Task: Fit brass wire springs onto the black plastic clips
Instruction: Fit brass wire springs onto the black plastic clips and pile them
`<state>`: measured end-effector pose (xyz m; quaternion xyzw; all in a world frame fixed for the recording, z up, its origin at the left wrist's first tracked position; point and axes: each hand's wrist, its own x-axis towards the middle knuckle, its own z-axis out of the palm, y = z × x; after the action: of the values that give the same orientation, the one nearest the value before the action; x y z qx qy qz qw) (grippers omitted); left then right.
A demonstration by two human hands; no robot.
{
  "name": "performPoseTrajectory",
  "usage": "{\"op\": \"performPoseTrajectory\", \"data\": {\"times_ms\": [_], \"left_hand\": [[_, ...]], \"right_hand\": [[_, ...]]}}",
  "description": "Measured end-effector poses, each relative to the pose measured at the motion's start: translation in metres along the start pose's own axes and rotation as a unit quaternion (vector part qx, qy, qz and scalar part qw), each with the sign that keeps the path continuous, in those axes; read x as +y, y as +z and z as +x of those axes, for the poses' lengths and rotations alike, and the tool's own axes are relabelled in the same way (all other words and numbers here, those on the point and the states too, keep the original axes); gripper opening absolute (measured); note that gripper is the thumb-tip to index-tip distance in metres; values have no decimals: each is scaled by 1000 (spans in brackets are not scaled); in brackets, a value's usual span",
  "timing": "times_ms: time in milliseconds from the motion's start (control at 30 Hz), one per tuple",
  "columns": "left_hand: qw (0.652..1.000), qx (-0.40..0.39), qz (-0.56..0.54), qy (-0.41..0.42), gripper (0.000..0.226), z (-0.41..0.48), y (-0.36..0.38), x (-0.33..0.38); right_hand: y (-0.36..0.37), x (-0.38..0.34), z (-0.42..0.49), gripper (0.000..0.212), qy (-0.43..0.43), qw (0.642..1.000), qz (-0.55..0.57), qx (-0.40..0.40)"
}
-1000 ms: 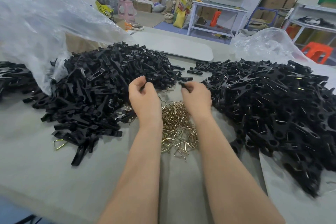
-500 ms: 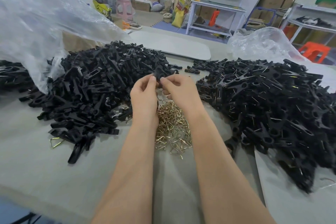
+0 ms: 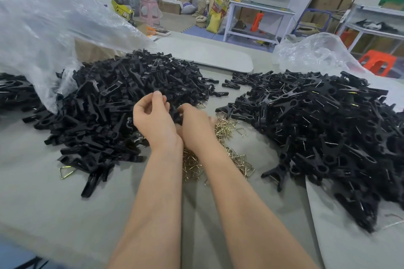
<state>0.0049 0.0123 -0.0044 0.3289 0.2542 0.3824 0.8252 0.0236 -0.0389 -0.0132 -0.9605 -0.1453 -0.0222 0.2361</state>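
Brass wire springs (image 3: pixel 237 160) lie heaped under both wrists; probably light, stiff and snag-prone, best pinched at a bend. Beyond, the right hand (image 3: pixel 194 125) curls round a black clip (image 3: pixel 175 113), likely rigid and slick. The left hand (image 3: pixel 153 118) is curled beside it, its hold unclear. Clip piles (image 3: pixel 122 102) flank them.

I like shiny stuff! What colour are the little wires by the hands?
The wire springs are brassy gold; head view shows it.

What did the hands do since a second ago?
The left hand and right hand moved from apart to together, meeting at the black clip the right hand already held. The brass spring pile, left clip pile and right clip pile stayed put.
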Motion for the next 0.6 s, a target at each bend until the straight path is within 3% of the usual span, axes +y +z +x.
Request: {"op": "performPoseTrajectory", "data": {"times_ms": [100,200,333,433,533,600], "left_hand": [[998,-40,43,8,18,-1,1,-3],[982,-147,118,30,23,-5,4,-8],[892,-341,292,46,25,-19,9,-19],[860,-392,325,33,19,-27,9,-23],[864,-386,323,13,20,-27,6,-24],[873,-370,318,-8,19,-24,5,-24]], "right_hand": [[-14,9,-5,35,32,981,185,46],[-37,25,-12,21,69,906,407,94],[-52,51,-25,17,67,809,570,130],[-47,64,-34,18,74,818,544,171],[-41,67,-34,16,74,869,444,205],[-40,64,-34,20,54,900,393,180]]}}
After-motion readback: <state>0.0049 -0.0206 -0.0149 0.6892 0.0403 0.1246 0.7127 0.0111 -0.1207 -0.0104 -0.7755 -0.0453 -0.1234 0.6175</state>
